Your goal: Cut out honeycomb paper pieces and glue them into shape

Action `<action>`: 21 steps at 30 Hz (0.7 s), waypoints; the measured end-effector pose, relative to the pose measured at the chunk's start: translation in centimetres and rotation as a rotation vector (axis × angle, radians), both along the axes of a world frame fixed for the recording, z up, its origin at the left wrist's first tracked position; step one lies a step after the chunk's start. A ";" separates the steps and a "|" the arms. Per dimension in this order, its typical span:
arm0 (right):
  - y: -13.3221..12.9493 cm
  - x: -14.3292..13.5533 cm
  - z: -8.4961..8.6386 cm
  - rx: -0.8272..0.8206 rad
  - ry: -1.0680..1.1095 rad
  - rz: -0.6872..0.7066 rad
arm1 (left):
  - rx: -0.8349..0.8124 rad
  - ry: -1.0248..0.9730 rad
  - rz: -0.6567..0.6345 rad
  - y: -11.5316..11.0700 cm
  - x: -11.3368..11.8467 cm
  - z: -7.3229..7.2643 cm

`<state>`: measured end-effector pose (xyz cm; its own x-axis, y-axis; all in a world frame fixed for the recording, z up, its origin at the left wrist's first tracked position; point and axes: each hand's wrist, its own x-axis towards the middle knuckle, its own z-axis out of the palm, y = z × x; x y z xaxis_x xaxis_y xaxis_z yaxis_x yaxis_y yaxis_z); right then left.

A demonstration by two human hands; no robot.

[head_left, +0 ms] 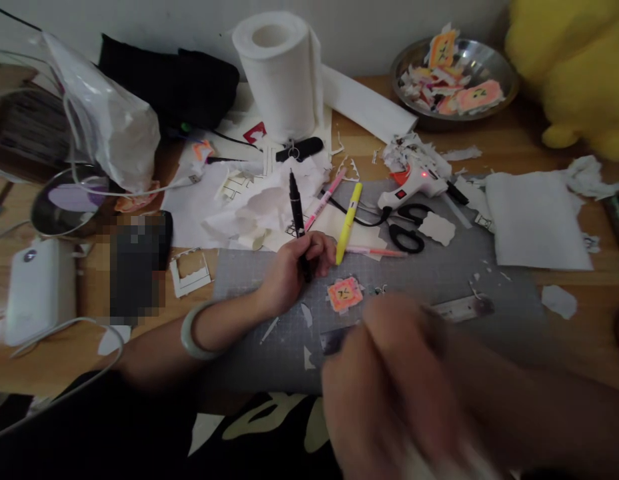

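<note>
My left hand (302, 263), with a pale bangle on its wrist, is wrapped round a black pen (296, 203) held tip up. On the grey cutting mat (249, 283), just right of that hand, lies a small orange and pink paper piece (345, 295) with dark marks. My right hand (389, 387) is raised close to the camera and blurred; its fingers are bent in, and something whitish at its lower edge is too smeared to name. A metal ruler (462, 309) lies partly hidden behind it. A yellow marker (349, 223) lies beyond my left hand.
Behind the mat stand a paper roll (277, 80) and a metal bowl (509, 90) of paper pieces. A white glue gun (414, 187) with a red light lies by black scissors (406, 238). White paper (539, 220) is at right, a white device (42, 293) at left.
</note>
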<state>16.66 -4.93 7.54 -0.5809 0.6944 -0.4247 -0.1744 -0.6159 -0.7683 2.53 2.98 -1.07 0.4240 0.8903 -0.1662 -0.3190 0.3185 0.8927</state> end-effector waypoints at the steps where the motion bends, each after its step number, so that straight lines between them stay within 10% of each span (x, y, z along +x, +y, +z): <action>1: 0.8 -0.6 -0.1 -0.096 0.077 -0.039 | -0.002 0.003 -0.001 0.0 0.0 0.0; 7: 2.3 -2.9 -2.6 -0.590 0.270 -0.169 | 0.014 0.020 -0.030 -0.1 -0.3 -0.1; 16: 1.3 -3.2 -4.2 -0.316 0.180 -0.074 | 0.085 0.120 -0.069 0.0 -0.6 -0.2; 21: 1.3 -2.7 -1.9 -0.135 0.099 0.086 | 0.117 0.114 -0.073 0.0 -0.6 -0.7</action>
